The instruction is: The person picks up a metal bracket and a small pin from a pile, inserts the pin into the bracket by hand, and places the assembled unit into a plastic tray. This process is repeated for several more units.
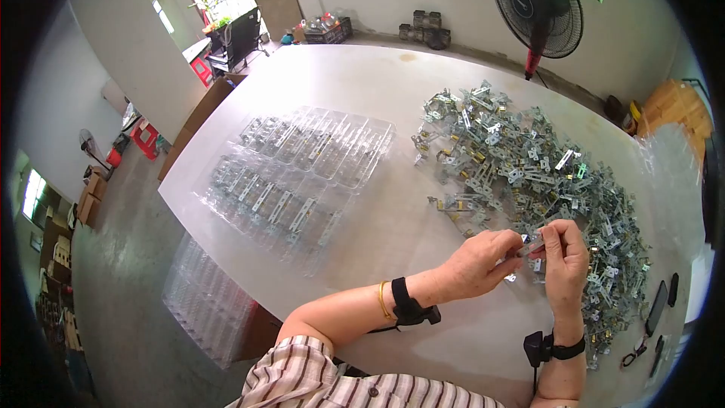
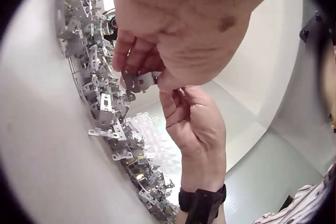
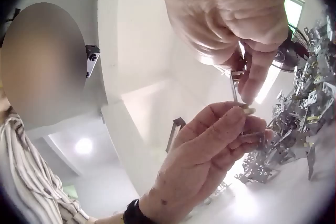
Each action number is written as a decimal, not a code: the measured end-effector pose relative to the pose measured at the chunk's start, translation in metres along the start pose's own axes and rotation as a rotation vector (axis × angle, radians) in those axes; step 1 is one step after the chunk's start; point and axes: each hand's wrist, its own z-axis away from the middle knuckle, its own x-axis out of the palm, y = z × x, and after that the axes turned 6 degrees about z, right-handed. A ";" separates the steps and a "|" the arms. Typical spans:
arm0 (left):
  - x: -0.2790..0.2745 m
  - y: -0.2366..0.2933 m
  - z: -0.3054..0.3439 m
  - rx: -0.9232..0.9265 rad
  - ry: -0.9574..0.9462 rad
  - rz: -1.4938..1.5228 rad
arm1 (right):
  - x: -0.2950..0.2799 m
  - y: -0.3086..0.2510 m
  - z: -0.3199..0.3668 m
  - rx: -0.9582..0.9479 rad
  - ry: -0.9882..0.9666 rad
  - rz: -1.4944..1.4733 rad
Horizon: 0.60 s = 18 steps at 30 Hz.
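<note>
My left hand (image 1: 483,266) and right hand (image 1: 566,264) meet at the near edge of a heap of small metal brackets (image 1: 521,159). Between their fingertips is a thin metal bracket (image 1: 531,247), pinched from both sides. In the right wrist view it runs upright from the right hand (image 3: 236,19) to the thumb and forefinger of the left hand (image 3: 205,145). A small brass-coloured part shows at the left thumb tip. Another metal piece (image 3: 254,140) lies against the left hand's curled lower fingers. The left wrist view shows a slotted metal piece (image 2: 144,81) under the left fingers.
Clear plastic trays (image 1: 343,143) with rows of brackets lie on the white table (image 1: 393,257), left of the heap. A knife (image 1: 656,308) and scissors (image 1: 633,357) lie at the right edge. Stacked clear trays (image 1: 208,295) stand below the table's left side. A fan (image 1: 536,4) stands behind.
</note>
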 end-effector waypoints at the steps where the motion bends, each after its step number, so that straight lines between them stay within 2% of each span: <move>1: 0.000 0.000 0.000 -0.022 0.001 0.003 | 0.001 0.000 0.000 -0.002 -0.011 0.007; 3: 0.000 0.002 0.000 -0.046 0.006 -0.001 | 0.007 -0.004 0.001 -0.018 0.034 -0.014; 6: -0.006 0.008 -0.004 -0.079 0.113 -0.065 | 0.009 -0.008 0.002 -0.085 0.124 -0.009; 8: -0.016 0.013 -0.007 -0.155 0.283 -0.109 | 0.008 -0.011 0.004 -0.139 0.169 0.009; 10: -0.034 0.023 -0.012 -0.211 0.324 -0.120 | 0.008 -0.017 0.013 -0.055 -0.068 -0.166; 11: -0.044 0.028 -0.014 -0.265 0.367 -0.126 | 0.013 -0.017 0.017 -0.055 -0.065 -0.173; 13: -0.066 0.036 -0.017 -0.304 0.394 -0.176 | 0.028 -0.012 0.027 0.116 -0.450 -0.241; 14: -0.078 0.038 -0.017 -0.327 0.403 -0.262 | 0.035 -0.010 0.032 0.118 -0.442 -0.253; 16: -0.104 0.042 -0.017 -0.366 0.423 -0.402 | 0.047 -0.002 0.039 0.220 -0.812 -0.217; 17: -0.118 0.044 -0.017 -0.383 0.434 -0.456 | 0.052 0.003 0.042 0.218 -0.804 -0.227; 18: -0.132 0.042 -0.016 -0.396 0.439 -0.515 | 0.056 0.009 0.046 0.231 -0.892 -0.217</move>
